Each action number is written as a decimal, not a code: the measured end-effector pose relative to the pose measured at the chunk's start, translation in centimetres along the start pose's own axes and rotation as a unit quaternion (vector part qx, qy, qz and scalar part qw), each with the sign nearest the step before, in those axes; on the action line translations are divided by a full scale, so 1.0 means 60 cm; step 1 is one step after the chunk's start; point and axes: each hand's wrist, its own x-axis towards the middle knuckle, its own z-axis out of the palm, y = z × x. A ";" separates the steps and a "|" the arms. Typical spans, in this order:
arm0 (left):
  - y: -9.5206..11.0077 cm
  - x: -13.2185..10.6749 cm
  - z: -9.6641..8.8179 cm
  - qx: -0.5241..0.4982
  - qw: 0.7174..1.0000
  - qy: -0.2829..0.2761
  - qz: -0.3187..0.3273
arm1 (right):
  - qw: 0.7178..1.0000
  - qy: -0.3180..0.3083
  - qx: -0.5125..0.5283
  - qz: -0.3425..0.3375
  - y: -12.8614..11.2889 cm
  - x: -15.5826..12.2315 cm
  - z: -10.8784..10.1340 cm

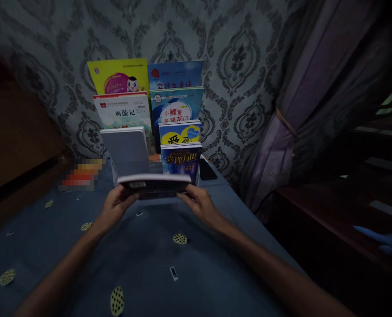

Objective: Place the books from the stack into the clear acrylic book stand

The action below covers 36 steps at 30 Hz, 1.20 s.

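Note:
Both my hands hold a thin book (154,182) flat, its pale edge toward me, just in front of a tiered book stand. My left hand (116,207) grips the book's left end, fingers curled under it. My right hand (199,203) grips the right end the same way. Behind it the stand carries several upright books: a grey one (126,147) at the front left, a dark blue one (181,159) at the front right, a yellow-and-blue one (180,132), a white one (123,110), a light blue one (176,108), and a yellow one (118,75) at the back.
The stand sits on a table with a blue cloth (143,264) dotted with yellow patterns. A dark phone-like slab (207,169) lies right of the stand. Patterned wallpaper is behind. A purple curtain (301,110) hangs on the right, beside dark wooden furniture (341,211). A blurred patch (80,174) lies at the left.

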 end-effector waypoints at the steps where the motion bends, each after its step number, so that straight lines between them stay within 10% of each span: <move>1: -0.004 -0.005 -0.006 0.037 0.998 -0.040 0.018 | 0.999 0.000 -0.037 -0.034 0.004 -0.003 -0.002; 9: -0.084 -0.077 0.013 0.223 0.938 -0.253 0.084 | 0.963 -0.152 -0.186 -0.119 0.089 -0.058 0.001; 17: -0.054 -0.076 0.003 0.250 0.911 -0.326 0.038 | 0.935 -0.237 -0.256 -0.062 0.062 -0.054 -0.016; 29: -0.099 -0.057 0.026 0.289 0.940 -0.180 0.016 | 0.933 -0.260 -0.240 -0.061 0.031 0.002 0.116; 36: -0.112 -0.063 0.021 0.279 0.949 -0.150 0.012 | 0.927 -0.241 -0.288 -0.015 0.055 -0.001 0.086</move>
